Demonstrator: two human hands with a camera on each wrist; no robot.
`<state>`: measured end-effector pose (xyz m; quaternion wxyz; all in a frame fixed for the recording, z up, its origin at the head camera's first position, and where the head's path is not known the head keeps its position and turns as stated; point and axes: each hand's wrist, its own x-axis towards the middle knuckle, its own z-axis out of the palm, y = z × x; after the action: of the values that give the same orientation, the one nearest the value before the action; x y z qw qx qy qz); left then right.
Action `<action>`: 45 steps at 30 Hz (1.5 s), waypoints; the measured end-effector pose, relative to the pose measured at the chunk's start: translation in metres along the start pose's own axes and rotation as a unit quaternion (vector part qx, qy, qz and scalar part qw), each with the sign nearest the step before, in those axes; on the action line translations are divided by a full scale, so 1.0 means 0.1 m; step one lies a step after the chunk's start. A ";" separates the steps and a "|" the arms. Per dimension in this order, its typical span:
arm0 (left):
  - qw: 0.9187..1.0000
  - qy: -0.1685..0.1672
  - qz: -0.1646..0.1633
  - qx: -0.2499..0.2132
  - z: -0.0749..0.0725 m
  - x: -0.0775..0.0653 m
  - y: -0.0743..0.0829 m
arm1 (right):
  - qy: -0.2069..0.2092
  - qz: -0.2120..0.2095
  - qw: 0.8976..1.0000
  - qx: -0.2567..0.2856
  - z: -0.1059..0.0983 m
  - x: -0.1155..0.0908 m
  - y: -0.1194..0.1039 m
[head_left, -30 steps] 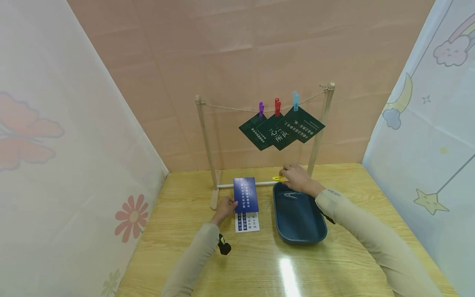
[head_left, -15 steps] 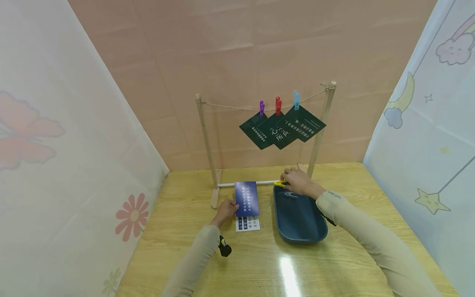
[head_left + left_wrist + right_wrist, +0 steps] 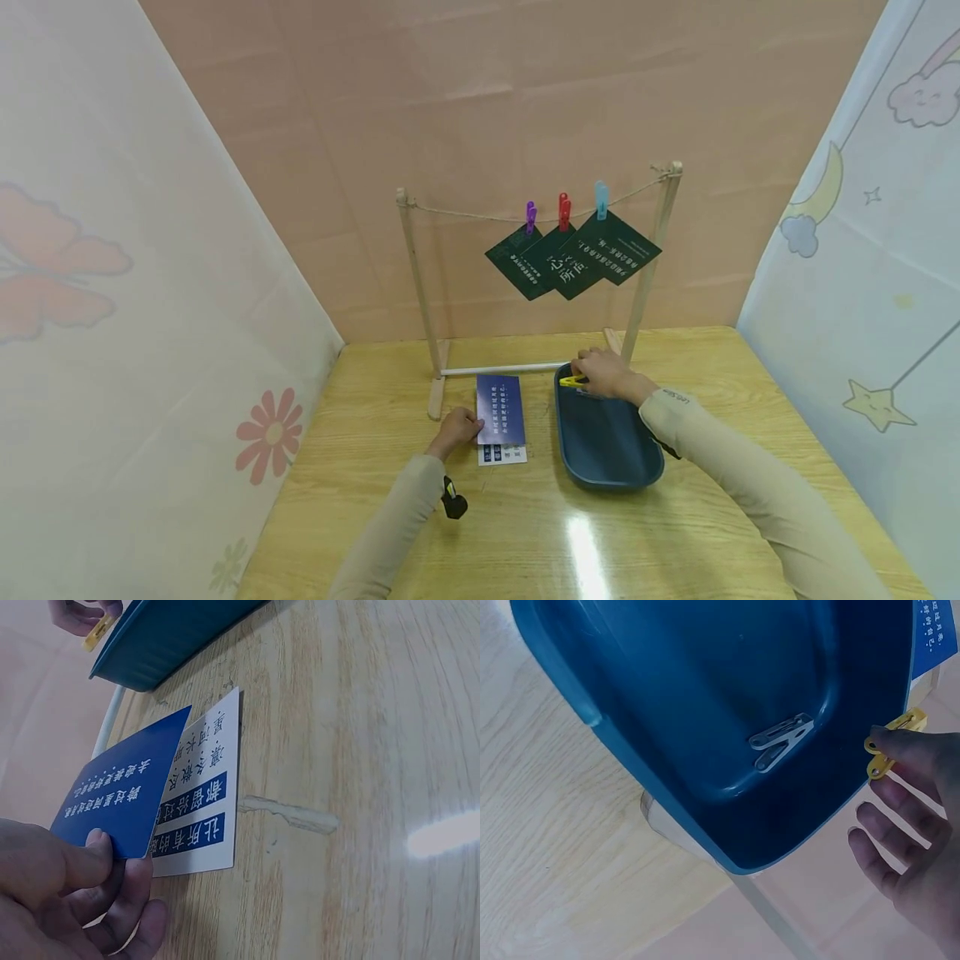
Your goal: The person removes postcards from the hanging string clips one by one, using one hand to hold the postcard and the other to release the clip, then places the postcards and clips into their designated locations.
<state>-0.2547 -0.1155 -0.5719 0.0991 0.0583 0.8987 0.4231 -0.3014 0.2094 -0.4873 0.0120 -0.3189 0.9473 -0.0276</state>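
My left hand (image 3: 459, 429) pinches a blue card (image 3: 501, 408) with white writing by its left edge, thumb on top. Beneath it a white card (image 3: 196, 855) with blue bands lies flat on the table, partly covered. Over the far end of a dark blue tray (image 3: 611, 482), my right hand (image 3: 602, 372) pinches a yellow clothespin (image 3: 895, 739) between thumb and forefinger. One grey clothespin (image 3: 781, 741) lies inside the tray.
Behind stands a wooden frame (image 3: 420, 283) with a string (image 3: 465, 216). Dark green cards (image 3: 573, 257) hang from it by purple (image 3: 531, 217), red (image 3: 564, 212) and light blue clothespins (image 3: 602, 200). A white bar (image 3: 502, 368) joins the frame's feet.
The blue card has come down and nearer in my left hand, covering more of the white card. My right hand has lowered the yellow clothespin slightly over the tray.
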 end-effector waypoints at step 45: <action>0.994 -0.073 -0.069 -0.038 -0.01 -0.10 -0.01 | -0.043 0.022 0.999 -0.010 0.38 -0.16 0.03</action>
<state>-0.2449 -0.1189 -0.5709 0.1955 0.0228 0.8745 0.4433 -0.2890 0.2196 -0.5253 0.0504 -0.2990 0.9529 -0.0039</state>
